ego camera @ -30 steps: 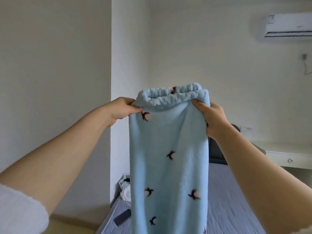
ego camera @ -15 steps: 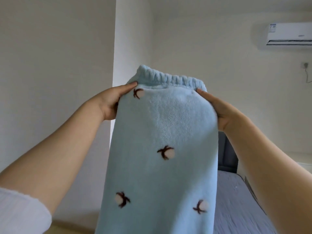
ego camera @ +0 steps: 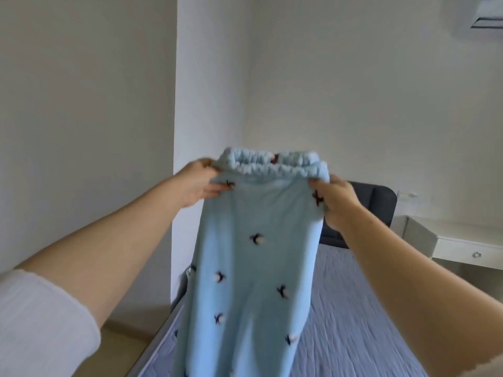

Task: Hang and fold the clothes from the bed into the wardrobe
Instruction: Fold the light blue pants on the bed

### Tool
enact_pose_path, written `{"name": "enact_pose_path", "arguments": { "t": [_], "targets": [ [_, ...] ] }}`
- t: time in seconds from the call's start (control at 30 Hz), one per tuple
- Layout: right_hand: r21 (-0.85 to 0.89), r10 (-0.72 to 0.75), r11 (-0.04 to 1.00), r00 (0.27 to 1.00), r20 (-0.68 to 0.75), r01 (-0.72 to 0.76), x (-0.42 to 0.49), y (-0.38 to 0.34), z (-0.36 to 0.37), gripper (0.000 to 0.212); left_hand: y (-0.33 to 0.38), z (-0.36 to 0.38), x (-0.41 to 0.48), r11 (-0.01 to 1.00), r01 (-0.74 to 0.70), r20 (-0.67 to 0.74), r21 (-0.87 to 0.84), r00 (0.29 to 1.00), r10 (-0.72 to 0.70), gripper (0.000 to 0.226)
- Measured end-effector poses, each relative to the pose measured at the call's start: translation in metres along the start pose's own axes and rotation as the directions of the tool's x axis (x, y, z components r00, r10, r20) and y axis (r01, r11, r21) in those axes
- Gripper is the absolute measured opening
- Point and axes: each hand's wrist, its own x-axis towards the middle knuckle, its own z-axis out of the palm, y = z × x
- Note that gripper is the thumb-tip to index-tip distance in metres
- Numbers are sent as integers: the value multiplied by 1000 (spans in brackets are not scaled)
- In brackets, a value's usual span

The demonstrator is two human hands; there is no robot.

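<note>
Light blue fleece pants (ego camera: 253, 268) with small dark-and-white cotton motifs hang upright in front of me over the bed (ego camera: 348, 322). My left hand (ego camera: 198, 183) pinches the left end of the elastic waistband. At the right end of the waistband, my right hand (ego camera: 339, 205) grips the fabric. The waistband gapes slightly open at the top, and the legs drop out of view at the bottom. The wardrobe is not in view.
The bed has a grey-blue sheet and a dark padded headboard (ego camera: 373, 202). A white desk with a drawer (ego camera: 462, 243) stands at the right. A white wall corner (ego camera: 209, 91) rises behind the pants. An air conditioner (ego camera: 487, 14) hangs top right.
The pants came closer and higher half a second ago, then dropped lower and further out. The waistband now shows its open top again, and both hands kept their hold.
</note>
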Motion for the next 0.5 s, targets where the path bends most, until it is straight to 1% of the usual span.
{"name": "enact_pose_path", "arguments": {
  "t": [0.07,0.13,0.17,0.23,0.37,0.5],
  "targets": [
    [53,-89,995,996,-23,90,10,-25,3,10,25,2,5,989,-140,0,-48,990,140,14],
    [96,-175,979,984,-35,178,13,-48,4,16,46,1,7,968,-231,-6,-101,973,232,14],
    [107,-211,971,977,-37,213,13,-57,4,15,54,0,6,956,-264,-9,-127,964,265,15],
    [129,-260,957,965,-24,261,9,-72,4,6,66,-3,1,937,-305,-4,-171,951,309,16],
    [198,-299,938,953,47,284,-6,-79,-3,12,71,-8,-18,926,-316,-6,-206,947,322,15],
    [222,-233,954,963,135,200,-28,-53,-13,17,44,-10,-43,954,-259,-11,-150,966,260,17]
  ]
}}
